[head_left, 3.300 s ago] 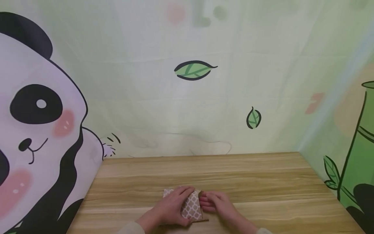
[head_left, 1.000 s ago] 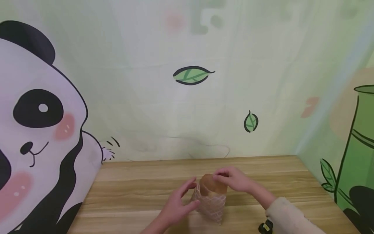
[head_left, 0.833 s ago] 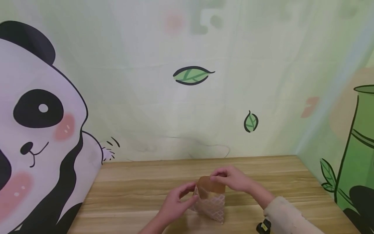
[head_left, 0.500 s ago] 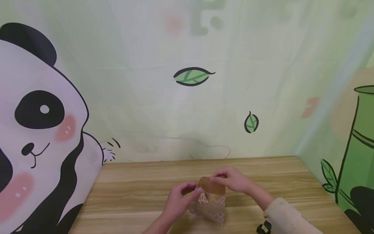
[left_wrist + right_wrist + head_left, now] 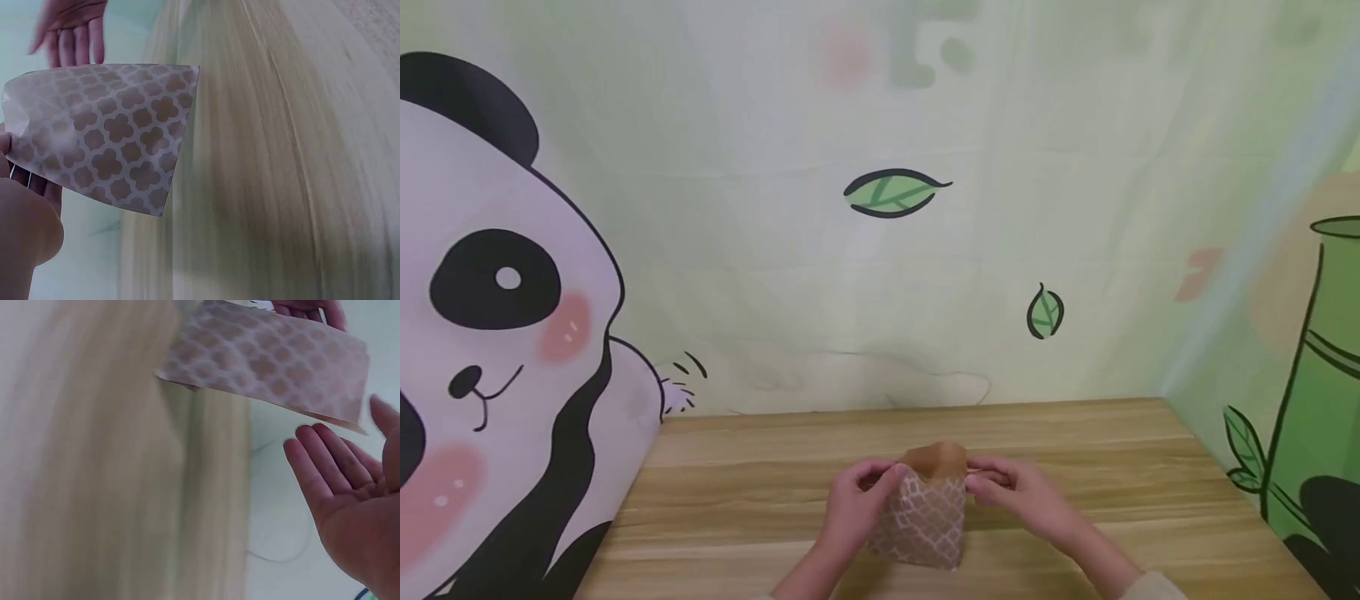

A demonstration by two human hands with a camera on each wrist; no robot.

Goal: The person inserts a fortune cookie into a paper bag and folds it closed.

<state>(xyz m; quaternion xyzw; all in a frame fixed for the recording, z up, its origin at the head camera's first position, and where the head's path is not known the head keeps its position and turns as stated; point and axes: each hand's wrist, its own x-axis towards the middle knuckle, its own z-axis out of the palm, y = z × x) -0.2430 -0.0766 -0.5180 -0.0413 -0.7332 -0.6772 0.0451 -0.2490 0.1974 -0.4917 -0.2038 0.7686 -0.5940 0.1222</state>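
A paper bag (image 5: 921,521) with a white lattice pattern stands mouth up over the middle of the table, its brown inside showing at the top rim. My left hand (image 5: 853,508) pinches the upper left edge, thumb on the near side. At the bag's upper right edge is my right hand (image 5: 1030,496). The right wrist view shows that hand (image 5: 356,500) with fingers extended and spread thumb, just beside the bag's mouth. In the left wrist view the patterned face of the bag (image 5: 125,134) is broad and flat, tapering toward the left hand's grip.
The wood-grain table (image 5: 737,467) runs back to a pale green cloth backdrop (image 5: 737,250). A printed panda (image 5: 497,275) is at the left and a printed bamboo stalk (image 5: 1315,417) at the right.
Over three seconds the flat-lying bag has come upright with its mouth parted. In the last half second my right hand has left the top rim and moved down to the right side.
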